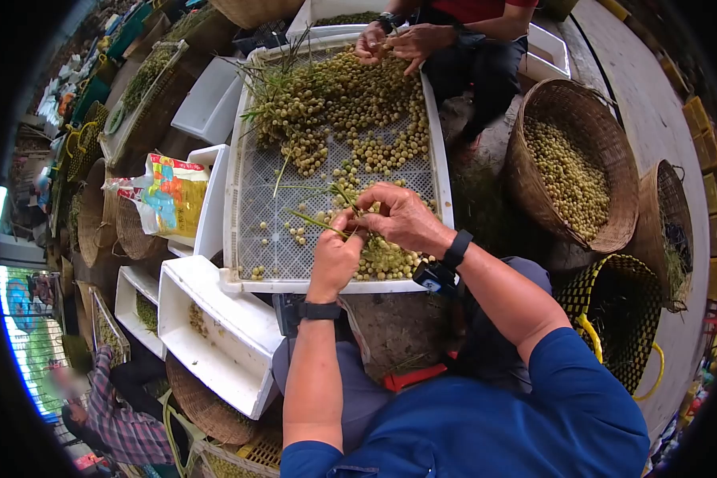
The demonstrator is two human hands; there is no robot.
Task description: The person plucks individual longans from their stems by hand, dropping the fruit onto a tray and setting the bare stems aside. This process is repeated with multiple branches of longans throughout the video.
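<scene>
Both of my hands meet over the near part of a white mesh tray (251, 215) full of small round yellow-green fruits (350, 95). My left hand (334, 259) is closed on a thin green stem (315, 221) that sticks out to the left. Just beside it, my right hand (402, 219) has its thumb and fingers pinched together on the same sprig. A cluster of fruits (386, 259) lies below my fingers, partly hidden by them. More stems with leaves (275, 84) are heaped at the tray's far left.
Across the tray, a co-worker's hands (410, 44) handle fruits. To the right stand a wicker basket (621, 159) of fruits and a black-and-yellow woven basket (645, 295). At left are a white foam box (207, 275) and a printed plastic bag (171, 195). Another person (135, 422) sits lower left.
</scene>
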